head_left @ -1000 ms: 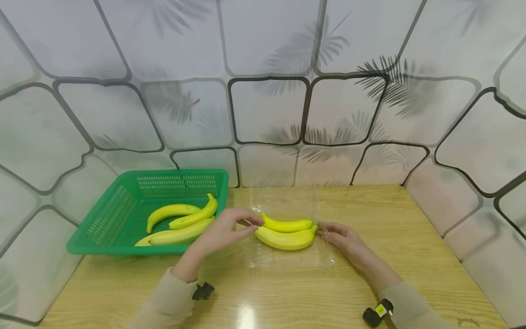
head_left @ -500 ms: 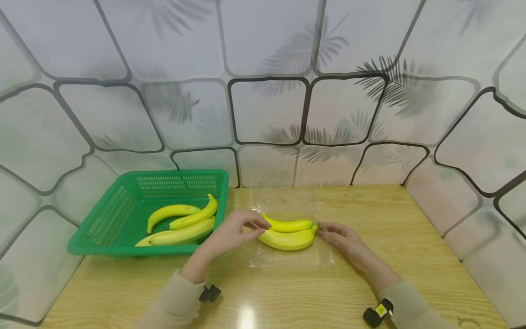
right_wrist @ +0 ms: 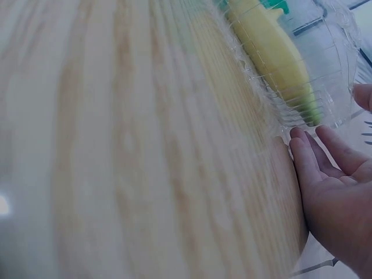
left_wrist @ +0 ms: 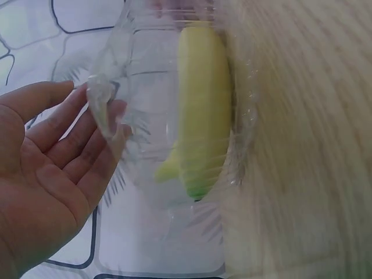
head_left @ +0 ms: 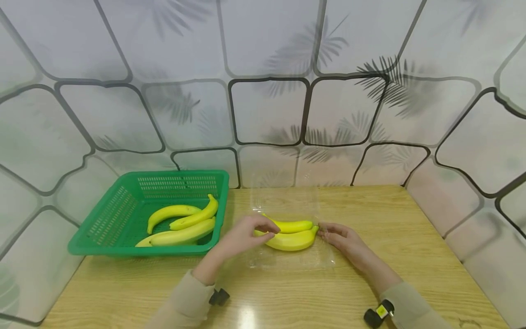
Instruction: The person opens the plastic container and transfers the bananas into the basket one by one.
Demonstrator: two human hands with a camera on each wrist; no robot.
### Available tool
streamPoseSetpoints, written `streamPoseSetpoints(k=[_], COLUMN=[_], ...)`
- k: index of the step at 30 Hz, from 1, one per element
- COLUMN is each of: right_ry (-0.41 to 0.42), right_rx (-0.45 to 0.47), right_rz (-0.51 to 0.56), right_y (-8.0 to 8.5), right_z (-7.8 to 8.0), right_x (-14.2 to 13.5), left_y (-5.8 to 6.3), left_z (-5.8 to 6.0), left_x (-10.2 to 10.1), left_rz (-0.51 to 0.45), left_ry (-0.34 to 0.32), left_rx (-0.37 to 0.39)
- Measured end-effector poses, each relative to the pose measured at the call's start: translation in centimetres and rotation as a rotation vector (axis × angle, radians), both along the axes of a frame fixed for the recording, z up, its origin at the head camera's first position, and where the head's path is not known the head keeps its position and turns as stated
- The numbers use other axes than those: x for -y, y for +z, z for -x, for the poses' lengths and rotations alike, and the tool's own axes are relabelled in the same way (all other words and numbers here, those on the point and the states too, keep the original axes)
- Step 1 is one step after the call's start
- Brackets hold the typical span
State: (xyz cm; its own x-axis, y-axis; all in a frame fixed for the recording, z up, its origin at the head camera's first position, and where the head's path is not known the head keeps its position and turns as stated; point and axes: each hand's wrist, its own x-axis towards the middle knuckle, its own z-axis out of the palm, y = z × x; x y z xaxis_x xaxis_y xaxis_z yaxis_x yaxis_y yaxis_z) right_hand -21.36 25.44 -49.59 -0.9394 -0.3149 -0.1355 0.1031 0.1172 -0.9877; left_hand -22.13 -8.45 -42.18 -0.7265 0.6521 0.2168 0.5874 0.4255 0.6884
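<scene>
Box (head_left: 287, 262) near table's (head_left: 370, 205) back edge holds two bananas (head_left: 290, 241); left hand (head_left: 248, 235) and right hand (head_left: 343, 237), loosely spread, flank it, seemingly for steadying

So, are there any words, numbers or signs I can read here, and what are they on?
None: no word, brand or number can be read.
Yellow tag on the black gadget by the right sleeve: any mark is too small to read.
Bananas, box, basket: no writing shows.
Wall: just leaves and lines.
</scene>
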Motion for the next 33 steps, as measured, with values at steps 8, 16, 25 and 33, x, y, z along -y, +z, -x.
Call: streamPoseSetpoints(k=[8, 16, 25, 33], right_ry=[-0.001, -0.002, 0.0, -0.002], right_rx=[0.007, 0.011, -0.003, 0.003], right_rz=[0.011, -0.002, -0.008, -0.002], right_y=[0.0, 0.2, 0.1, 0.0], right_z=[0.0, -0.1, -0.1, -0.1], right_x=[0.0, 0.1, 0.1, 0.1], left_y=[-0.9, -1.7, -2.3, -2.5], left_z=[0.4, 1.2, 1.9, 2.3], left_x=[-0.9, -1.4, -2.0, -2.5], left_rz=[0.027, 0.058, 0.034, 0.04], left_ry=[0.006, 0.03, 0.013, 0.008], left_rx=[0.011, 0.019, 0.06, 0.098])
